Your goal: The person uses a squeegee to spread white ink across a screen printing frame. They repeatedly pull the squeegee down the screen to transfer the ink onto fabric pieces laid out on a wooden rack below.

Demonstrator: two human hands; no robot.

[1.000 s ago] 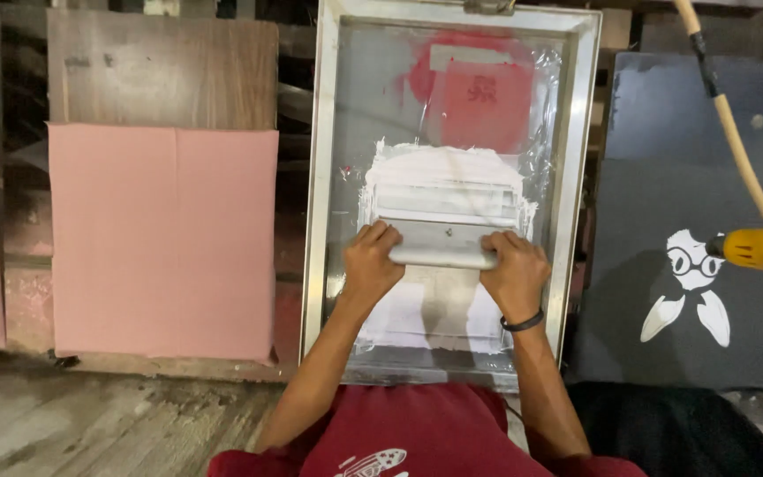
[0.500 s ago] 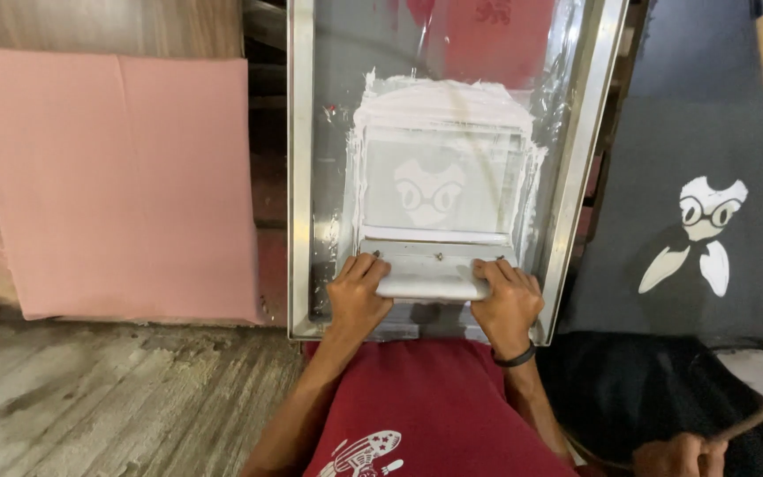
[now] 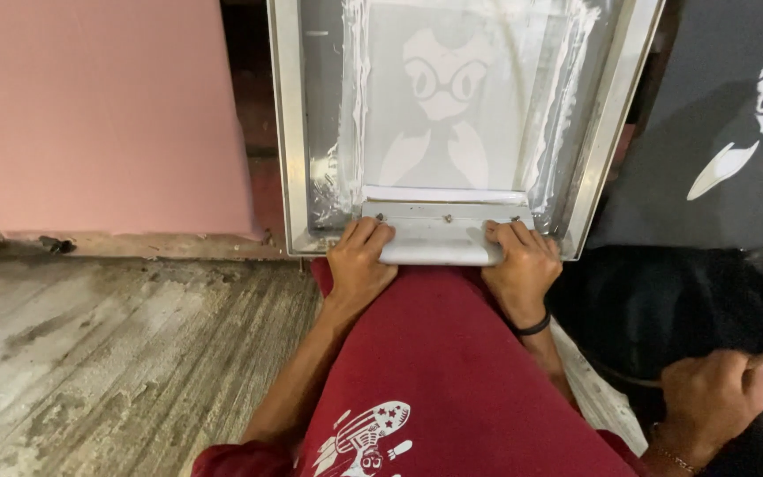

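Observation:
My left hand [image 3: 359, 263] and my right hand [image 3: 519, 267] both grip the white squeegee [image 3: 439, 231] at the near end of a metal-framed printing screen [image 3: 286, 132]. The screen's mesh shows a pale stencil of a cartoon figure with round glasses [image 3: 441, 97], ringed by smears of white ink. The squeegee blade rests on the mesh just below that figure. A black band circles my right wrist. My red shirt with a white print [image 3: 452, 380] fills the lower middle of the view.
A pink board [image 3: 99, 115] lies to the left of the screen. A dark garment with the same white figure printed on it [image 3: 752, 132] lies to the right. Another person's hand [image 3: 708, 397] holds a thin stick at bottom right. Worn wooden flooring [image 3: 90, 353] is at lower left.
Both hands have pulled the squeegee down the screen towards me, uncovering the stencil figure. The view has tilted down and closer.

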